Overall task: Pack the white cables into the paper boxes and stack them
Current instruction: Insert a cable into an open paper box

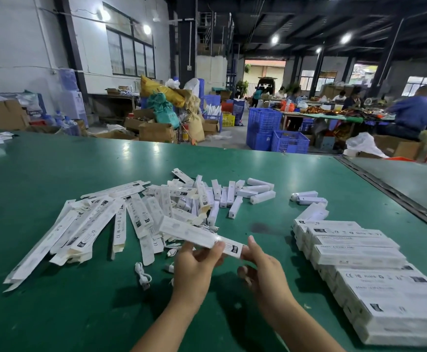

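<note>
Head view: left hand n right hand both pinch one paper box over the desk, near the stack. Risk imo: end flap pops open, contents slip out (loose white cables lie below).

Beyond your green tabletop stand blue crates on the floor, open cardboard boxes left of them, yellow and green sacks behind those, and a water dispenser by the wall.

My left hand and right hand bare, short plain nails, forearms uncovered to the near edge of the green table
</note>
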The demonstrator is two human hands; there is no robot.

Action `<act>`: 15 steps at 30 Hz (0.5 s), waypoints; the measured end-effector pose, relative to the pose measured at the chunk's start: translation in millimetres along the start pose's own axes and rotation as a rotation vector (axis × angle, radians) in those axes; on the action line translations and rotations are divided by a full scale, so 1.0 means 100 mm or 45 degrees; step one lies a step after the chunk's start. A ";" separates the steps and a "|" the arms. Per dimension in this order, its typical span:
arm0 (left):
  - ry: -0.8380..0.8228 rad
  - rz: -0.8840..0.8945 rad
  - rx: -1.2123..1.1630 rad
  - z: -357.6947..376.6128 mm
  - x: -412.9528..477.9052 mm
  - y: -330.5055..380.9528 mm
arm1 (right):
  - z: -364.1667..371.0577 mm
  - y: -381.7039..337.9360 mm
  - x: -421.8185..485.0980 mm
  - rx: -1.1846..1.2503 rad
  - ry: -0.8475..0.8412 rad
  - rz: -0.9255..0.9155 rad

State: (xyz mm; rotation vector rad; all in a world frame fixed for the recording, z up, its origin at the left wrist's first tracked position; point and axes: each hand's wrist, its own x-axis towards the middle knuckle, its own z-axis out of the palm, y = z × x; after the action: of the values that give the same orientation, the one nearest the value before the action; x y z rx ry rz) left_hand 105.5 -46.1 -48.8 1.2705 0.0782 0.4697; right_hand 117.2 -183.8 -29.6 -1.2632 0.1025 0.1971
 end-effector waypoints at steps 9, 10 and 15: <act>0.436 0.064 -0.182 -0.32 0.27 0.25 | 0.05 0.20 -0.02 -0.812 -0.064 -0.557; 0.529 0.065 -0.178 -0.40 0.32 0.27 | 0.08 0.28 -0.01 -1.077 -0.124 -0.688; 0.780 0.007 -0.174 -0.64 0.44 0.24 | 0.36 0.44 0.05 -1.789 -0.660 -0.940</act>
State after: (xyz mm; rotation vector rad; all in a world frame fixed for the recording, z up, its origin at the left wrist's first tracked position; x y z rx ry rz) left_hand 118.0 33.6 -37.6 0.9576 0.5489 0.8428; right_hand 111.5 -136.1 -60.5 -2.4724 -1.1188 -0.0988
